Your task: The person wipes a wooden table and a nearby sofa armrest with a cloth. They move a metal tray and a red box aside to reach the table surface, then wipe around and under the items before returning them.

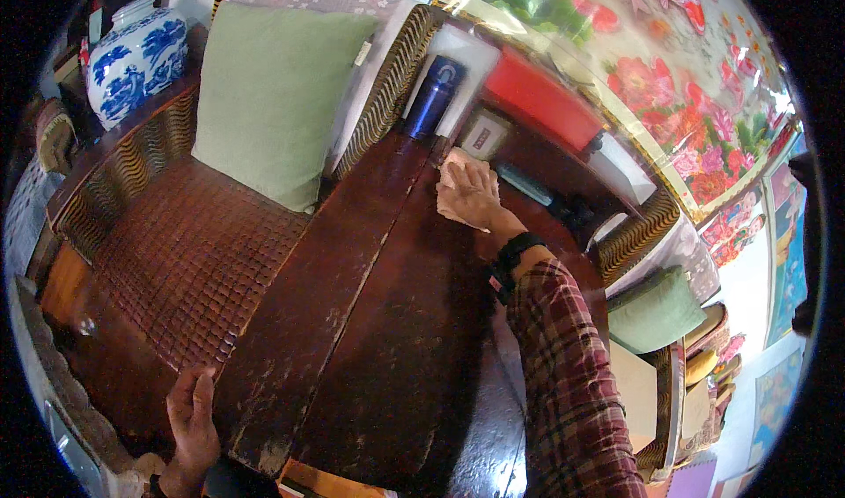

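My right hand (467, 184) lies spread over a pale peach cloth (455, 214), pressing it to the far part of a worn dark brown wooden table (370, 353). A dark band circles that wrist, below a plaid sleeve. Just beyond the cloth are a blue bottle (432, 98) and a small framed plate with writing (487, 133). Near the table's left front corner is my left hand (193, 412), its fingers curled together with nothing seen in them. Whether it touches the table edge or the seat beside it I cannot tell.
To the left stands an armchair with a woven bead seat mat (191, 253) and a green cushion (277, 95). A blue-and-white porcelain jar (138, 62) sits behind its arm. Right of the cloth are a red box (541, 98) and a slim light-blue object (525, 184). Another green cushion (657, 310) lies farther right.
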A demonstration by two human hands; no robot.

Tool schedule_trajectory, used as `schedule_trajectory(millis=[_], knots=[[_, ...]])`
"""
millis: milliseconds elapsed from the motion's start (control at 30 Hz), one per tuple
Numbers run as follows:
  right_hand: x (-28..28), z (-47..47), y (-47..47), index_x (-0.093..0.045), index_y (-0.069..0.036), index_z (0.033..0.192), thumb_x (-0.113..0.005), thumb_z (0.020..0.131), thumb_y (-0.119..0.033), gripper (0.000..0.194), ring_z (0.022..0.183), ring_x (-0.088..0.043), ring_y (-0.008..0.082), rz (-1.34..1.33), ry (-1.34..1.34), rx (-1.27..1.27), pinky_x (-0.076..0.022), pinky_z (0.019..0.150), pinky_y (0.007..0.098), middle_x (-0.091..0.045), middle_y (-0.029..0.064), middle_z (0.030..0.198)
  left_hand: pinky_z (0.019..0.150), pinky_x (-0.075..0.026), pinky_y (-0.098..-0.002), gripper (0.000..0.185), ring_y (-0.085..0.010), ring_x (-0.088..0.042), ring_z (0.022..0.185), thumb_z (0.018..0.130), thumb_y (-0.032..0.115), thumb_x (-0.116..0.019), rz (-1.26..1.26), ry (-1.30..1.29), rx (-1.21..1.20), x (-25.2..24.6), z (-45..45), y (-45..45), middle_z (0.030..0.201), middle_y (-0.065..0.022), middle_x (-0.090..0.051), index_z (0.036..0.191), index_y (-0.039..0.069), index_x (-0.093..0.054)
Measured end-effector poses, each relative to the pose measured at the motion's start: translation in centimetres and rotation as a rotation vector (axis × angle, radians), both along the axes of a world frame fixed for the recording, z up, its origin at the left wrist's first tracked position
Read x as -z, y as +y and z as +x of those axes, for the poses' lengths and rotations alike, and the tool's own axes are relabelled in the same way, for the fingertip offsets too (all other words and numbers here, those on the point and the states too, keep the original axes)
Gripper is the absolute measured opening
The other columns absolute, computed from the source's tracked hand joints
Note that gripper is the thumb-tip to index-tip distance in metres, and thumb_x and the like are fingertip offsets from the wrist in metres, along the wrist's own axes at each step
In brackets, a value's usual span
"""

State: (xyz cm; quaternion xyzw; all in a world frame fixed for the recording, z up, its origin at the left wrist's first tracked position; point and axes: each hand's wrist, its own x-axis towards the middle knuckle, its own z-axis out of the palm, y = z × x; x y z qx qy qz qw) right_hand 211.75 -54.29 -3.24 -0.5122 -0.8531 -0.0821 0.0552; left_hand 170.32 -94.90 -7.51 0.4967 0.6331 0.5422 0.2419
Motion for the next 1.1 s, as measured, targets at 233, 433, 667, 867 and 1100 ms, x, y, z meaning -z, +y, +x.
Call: schedule_trajectory(millis=[233,433,667,867,1100], knots=[[2.4,-0.1,-0.5,-0.06,-0.026,0.129,-0.054,0.093,-0.046,0.041,0.128,-0.042,0.048,0.374,-0.186,-0.296,-0.0294,0.101,0.0732,-0.045,0.0146,0.143,0.084,-0.045,-0.027,0.019,-0.0131,-0.056,0.093,0.103,0.016,-0.053,-0.193,-0.24,-0.035,-2.2,0.5,0.4,0.097,-0.0045,-0.064,0.107,0.0,-0.063],[1.8,-4.8,-6.0,-0.044,-0.017,0.146,-0.048,0.095,-0.057,0.066,0.139,-0.033,0.046,0.066,0.023,-0.372,-0.0096,0.114,0.0673,-0.039,0.0213,0.15,0.08,-0.045,-0.0264,0.022,-0.0118,-0.055,0.088,0.102,0.018,-0.054,-0.17,-0.205,-0.041,-2.3,0.8,0.9,0.092,-0.0046,-0.064,0.103,-0.002,-0.064],[0.9,-5.3,-5.7,-0.047,-0.027,0.143,-0.056,0.092,-0.053,0.058,0.138,-0.035,0.0478,0.162,0.177,-0.261,-0.0135,0.116,0.0657,-0.038,0.0176,0.153,0.074,-0.041,-0.0249,0.025,-0.0093,-0.048,0.082,0.102,0.02,-0.054,-0.23,-0.147,-0.049,-3.2,0.6,0.7,0.083,-0.002,-0.057,0.098,-0.003,-0.062],[2.9,3.7,-2.4,-0.061,-0.022,0.122,-0.061,0.09,-0.039,0.036,0.129,-0.04,0.0473,0.452,-0.159,-0.338,-0.0304,0.102,0.0723,-0.046,0.0166,0.142,0.078,-0.042,-0.0276,0.026,-0.0109,-0.05,0.087,0.102,0.021,-0.053,-0.14,-0.282,-0.084,-3.0,1.3,1.0,0.089,-0.0036,-0.06,0.101,-0.004,-0.062],[3.0,18.8,-3.9,-0.057,-0.021,0.133,-0.067,0.083,-0.047,0.058,0.127,-0.041,0.0459,0.386,-0.402,-0.017,-0.0336,0.098,0.0682,-0.038,0.0166,0.15,0.079,-0.042,-0.0273,0.023,-0.0109,-0.051,0.088,0.103,0.019,-0.052,-0.135,-0.215,-0.015,-2.5,0.9,0.8,0.09,-0.003,-0.059,0.101,-0.002,-0.061]])
